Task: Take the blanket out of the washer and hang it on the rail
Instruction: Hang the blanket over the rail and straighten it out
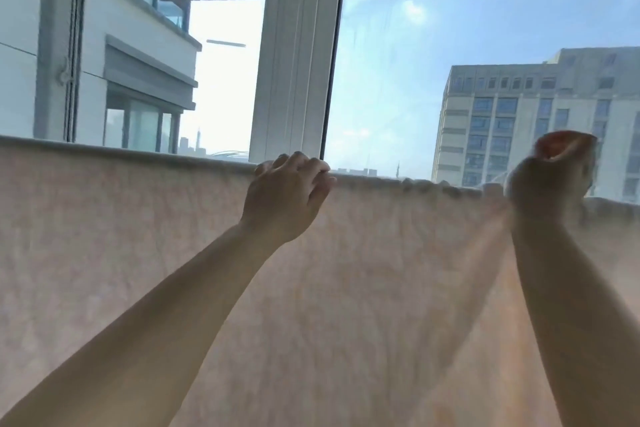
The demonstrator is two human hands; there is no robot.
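Observation:
A pale pink fuzzy blanket (104,236) hangs as a wide sheet across the lower half of the view, draped over a rail that its top fold hides. My left hand (287,194) rests on the blanket's top edge near the middle, fingers curled over the fold. My right hand (550,173) is raised at the right, fist closed on a bunched bit of the blanket's top edge, which it pulls up and taut. The edge between my two hands is puckered.
Directly behind the blanket is a large window with a white frame post (298,52). Outside are a white building (131,55) at the left, a tall apartment block (540,107) at the right and blue sky.

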